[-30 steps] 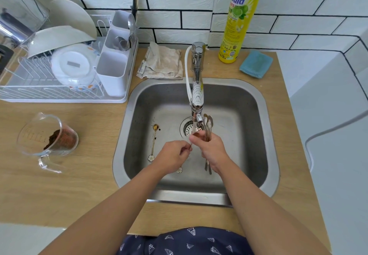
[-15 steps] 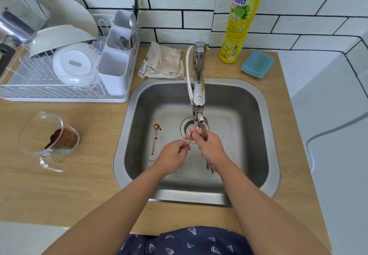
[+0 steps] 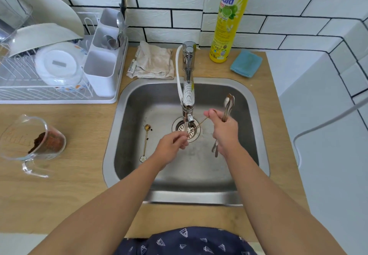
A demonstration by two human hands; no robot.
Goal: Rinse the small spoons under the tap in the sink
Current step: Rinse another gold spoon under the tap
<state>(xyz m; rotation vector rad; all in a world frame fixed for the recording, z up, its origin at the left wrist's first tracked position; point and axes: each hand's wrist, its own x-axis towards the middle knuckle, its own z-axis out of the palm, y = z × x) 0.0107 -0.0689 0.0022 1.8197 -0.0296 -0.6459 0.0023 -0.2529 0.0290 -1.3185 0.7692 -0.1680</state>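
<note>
Head view, thin spoon (image 3: 197, 125): now slanted through the tap (image 3: 188, 87) stream over the drain, no longer bunched at the spout.
Spoon bundle (image 3: 229, 105): carried right of the stream; likely rinsed.
Left hand (image 3: 171, 145): pinches the thin spoon's lower end.
Right hand (image 3: 225, 129): clenched round the bundle, thumb and forefinger on the thin spoon's top.
Gold spoon (image 3: 146, 141): lying on the sink (image 3: 127, 135) floor, likely next.

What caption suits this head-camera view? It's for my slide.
Both hands hold a thin spoon under the tap; another lies in the sink.
</note>
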